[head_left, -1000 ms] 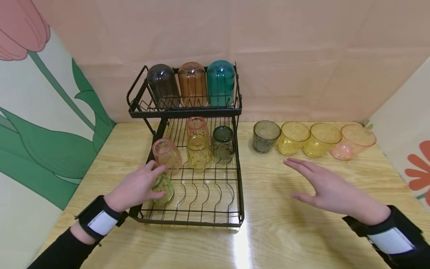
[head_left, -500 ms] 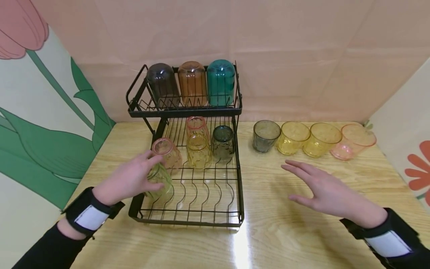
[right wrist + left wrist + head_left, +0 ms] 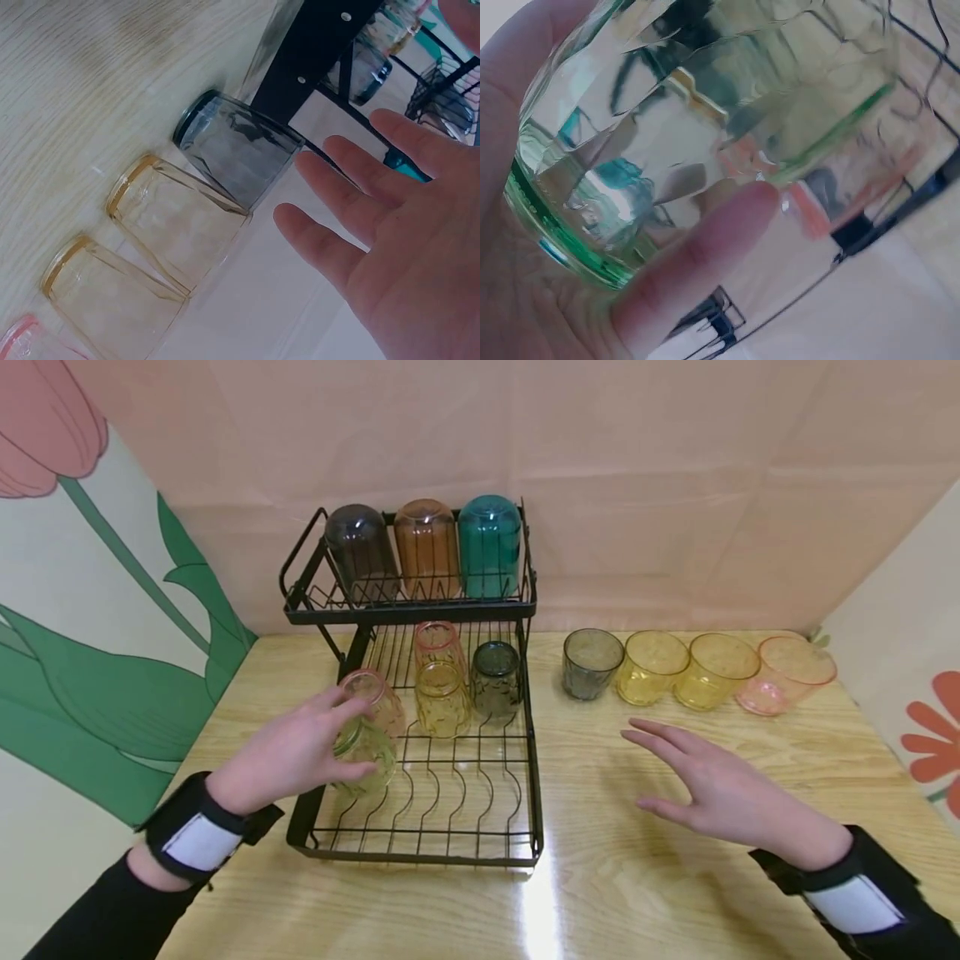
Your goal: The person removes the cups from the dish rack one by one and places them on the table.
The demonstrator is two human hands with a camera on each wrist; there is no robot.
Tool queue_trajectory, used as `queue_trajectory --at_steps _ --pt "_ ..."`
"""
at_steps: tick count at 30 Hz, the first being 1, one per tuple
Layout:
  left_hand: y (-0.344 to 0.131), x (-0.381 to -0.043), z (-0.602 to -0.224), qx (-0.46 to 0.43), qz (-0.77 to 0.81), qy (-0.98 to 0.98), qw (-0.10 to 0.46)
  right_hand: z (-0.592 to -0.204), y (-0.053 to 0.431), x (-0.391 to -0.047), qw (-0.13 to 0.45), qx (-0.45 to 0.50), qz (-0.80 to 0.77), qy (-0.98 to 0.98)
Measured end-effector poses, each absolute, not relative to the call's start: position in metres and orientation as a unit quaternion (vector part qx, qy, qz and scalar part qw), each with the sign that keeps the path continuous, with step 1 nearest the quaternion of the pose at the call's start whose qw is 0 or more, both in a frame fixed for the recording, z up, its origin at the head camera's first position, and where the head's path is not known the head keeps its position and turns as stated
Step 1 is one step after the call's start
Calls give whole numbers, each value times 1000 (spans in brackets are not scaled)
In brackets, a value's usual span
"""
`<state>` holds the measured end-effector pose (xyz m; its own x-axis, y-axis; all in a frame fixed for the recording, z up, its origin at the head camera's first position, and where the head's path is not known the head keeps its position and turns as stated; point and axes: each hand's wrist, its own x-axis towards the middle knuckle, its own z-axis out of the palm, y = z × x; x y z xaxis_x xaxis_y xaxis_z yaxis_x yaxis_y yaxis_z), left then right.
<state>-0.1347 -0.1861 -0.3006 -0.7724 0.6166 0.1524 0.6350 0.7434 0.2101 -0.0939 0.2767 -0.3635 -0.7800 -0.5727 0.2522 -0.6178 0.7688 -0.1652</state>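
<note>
Gripping a green glass tumbler (image 3: 379, 753) in the left hand (image 3: 291, 752), nothing in the outstretched right hand (image 3: 716, 783)! Done, seemingly, with seven coloured glasses (image 3: 442, 706) racked; left with four tinted tabletop tumblers (image 3: 651, 681).

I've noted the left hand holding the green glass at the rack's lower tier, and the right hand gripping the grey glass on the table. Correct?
No: the right hand grips nothing; the head view shows it apart from the grey glass on the table. The left hand holds the green glass at the rack's lower tier.
</note>
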Motion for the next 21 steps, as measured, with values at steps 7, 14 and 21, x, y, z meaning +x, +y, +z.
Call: queue_trajectory --at_steps 7,14,21 --pt "-166 -137 -310 -308 -234 -922 34 -361 269 -94 89 308 141 -937" --pt "-136 -141 -316 -263 -412 -872 -6 -354 254 -101 161 346 168 -909" --pt "-101 -136 -317 -163 -618 -762 -106 -341 230 -109 253 392 226 -855"
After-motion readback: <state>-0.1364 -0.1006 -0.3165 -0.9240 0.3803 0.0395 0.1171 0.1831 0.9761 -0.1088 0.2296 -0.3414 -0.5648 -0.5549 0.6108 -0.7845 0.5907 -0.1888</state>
